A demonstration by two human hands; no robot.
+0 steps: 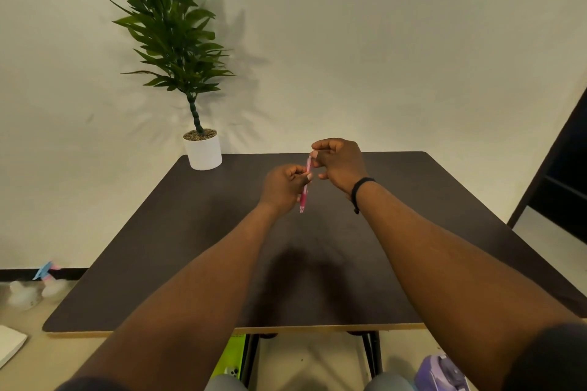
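Bare forearms stretch from the near edge of the view out over the surface (190, 247), a dark brown tabletop with a pale edge band. The left grip (282, 187) is clenched around the middle of a pink pen (304, 198), with the thumb pressed against the barrel and the fingers curled behind it. The right grip (340, 165) pinches the far, upper end of the same pen between thumb and fingertips, its other fingers curled in. The two grips sit just beside each other. The pen stands nearly upright with a slight tilt, its lower end pointing toward the near side and poking out below the left grip. It is held in the air above the far middle of the surface, clear of it. A black wristband (360, 184) circles the right wrist.

At the far left corner of the surface stands a potted plant (178, 25) in a white pot (203, 152), close against the pale wall (381, 41). On the floor to the left lies a small blue and pink object (44, 270), too blurred to name. Under the near edge a bright green object (232, 355) shows beside the black table legs (371, 355), and a lilac object (440, 371) sits at the near right.
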